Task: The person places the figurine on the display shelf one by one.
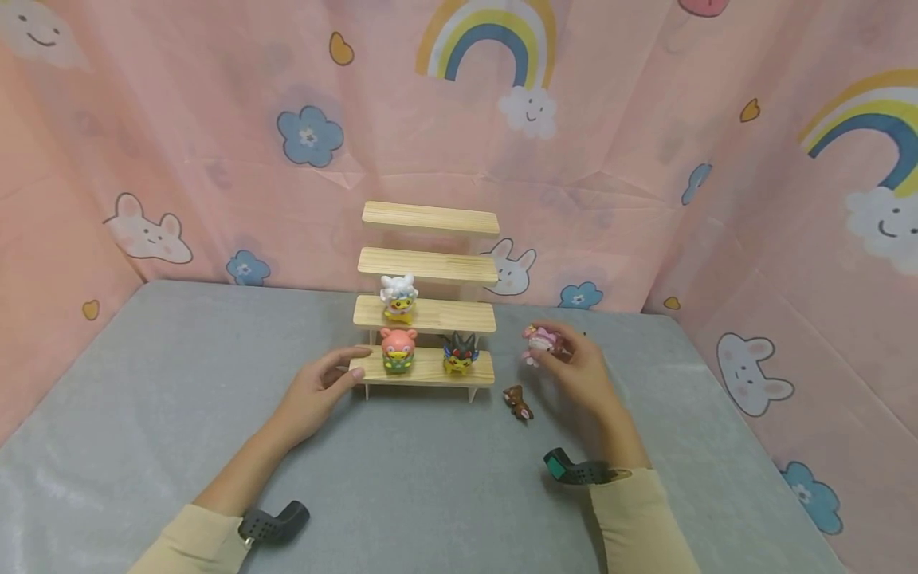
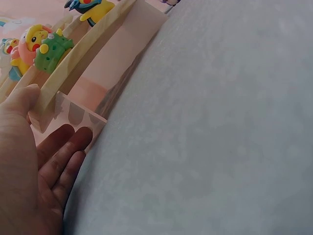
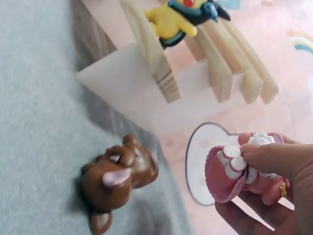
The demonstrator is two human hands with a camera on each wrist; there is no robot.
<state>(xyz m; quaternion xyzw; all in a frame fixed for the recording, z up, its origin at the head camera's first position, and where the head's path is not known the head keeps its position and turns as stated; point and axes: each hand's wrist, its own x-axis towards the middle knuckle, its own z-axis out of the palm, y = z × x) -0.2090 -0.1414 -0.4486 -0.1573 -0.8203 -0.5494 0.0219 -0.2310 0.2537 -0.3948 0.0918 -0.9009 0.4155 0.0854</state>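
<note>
"Head view: where is the pink figurine [image 1: 541, 346]?"

"Right of centre, beside the wooden stand [image 1: 459, 317]. The right hand [image 1: 582, 373] has its grip clamped on it, thumb against fingers."

"And the left hand [image 1: 315, 395]?"

"Left of centre, its grip clamped on the left end of the stand's lowest shelf [image 1: 429, 368]. I'd keep that light and even, so the coral-hooded figure [image 1: 398, 344] there doesn't wobble."

"Any tip for the right?"

"In the right wrist view, at right, the thumb lies just beside its white feet [image 3: 234, 164]. I'd pinch higher, leaving those clear, and stay off the brown figurine [image 1: 518, 404] lying lower on the tabletop [image 1: 416, 478]."
</note>
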